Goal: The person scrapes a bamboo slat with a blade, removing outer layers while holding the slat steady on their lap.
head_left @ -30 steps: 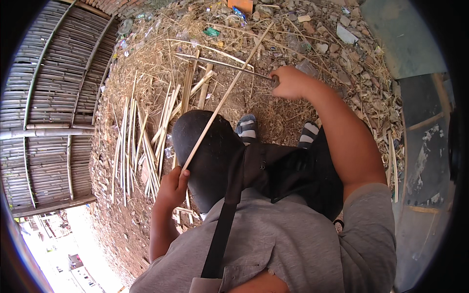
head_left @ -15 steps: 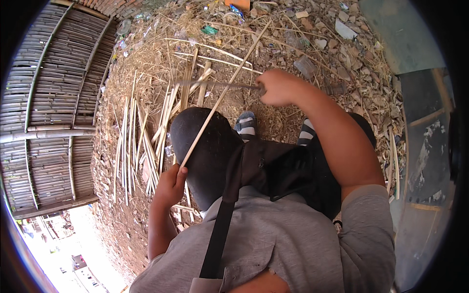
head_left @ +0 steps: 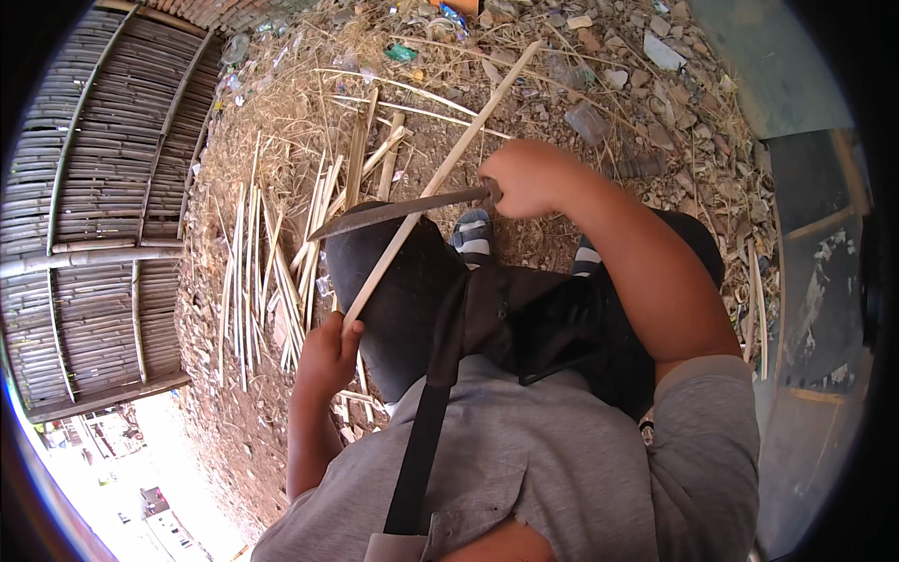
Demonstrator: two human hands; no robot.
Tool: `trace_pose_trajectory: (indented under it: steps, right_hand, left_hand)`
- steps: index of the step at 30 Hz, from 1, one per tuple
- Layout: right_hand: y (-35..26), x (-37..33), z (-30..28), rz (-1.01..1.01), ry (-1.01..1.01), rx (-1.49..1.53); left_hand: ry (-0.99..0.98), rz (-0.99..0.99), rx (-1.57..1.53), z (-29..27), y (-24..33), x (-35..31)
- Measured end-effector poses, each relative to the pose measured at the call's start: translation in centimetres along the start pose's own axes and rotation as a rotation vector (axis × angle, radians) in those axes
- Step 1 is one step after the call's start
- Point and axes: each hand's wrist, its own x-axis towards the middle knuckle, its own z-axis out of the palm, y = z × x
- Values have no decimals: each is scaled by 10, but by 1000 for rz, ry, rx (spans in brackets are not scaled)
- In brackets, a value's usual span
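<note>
My left hand (head_left: 327, 359) is closed round the near end of a long pale bamboo strip (head_left: 451, 167). The strip slants away over my left knee, its far end up and to the right. In my right hand (head_left: 532, 178) is the handle of a long knife (head_left: 375, 214) with a dark, slightly curved blade. That blade points left and crosses the strip above my knee, at or very close to its surface; I cannot tell whether it bites in. Several split bamboo strips (head_left: 245, 272) lie on the ground beyond my left hand.
A bamboo slat panel (head_left: 103, 159) stands at the left, a grey wall panel (head_left: 815, 262) at the right. Dry straw, stones (head_left: 663, 53) and litter, including a clear plastic container (head_left: 586, 123), cover the ground ahead. My sandalled feet (head_left: 473, 234) are below the blade.
The knife has come nearer to me along the strip, its tip swinging down over my left knee. The strip has turned to show a broader face, and its far end has shifted right.
</note>
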Motion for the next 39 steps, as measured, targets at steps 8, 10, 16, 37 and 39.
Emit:
trace_pose_trajectory:
  steps: [8,10,16,37,39]
  right_hand:
    - [54,6,3,215,423,259]
    - [13,1,1,60,98,129]
    - [43,-7,-14,212,151,216]
    - [15,0,-1,-32,127,54]
    - [42,0,-10,123,188,173]
  left_hand:
    - [-15,17,4,-3,8,6]
    - [-7,13,1,0,6,5]
    - [76,62,-32,17,-7,7]
    - [81,88,54,14,-12,0]
    - [54,41,-38,11,-8,5]
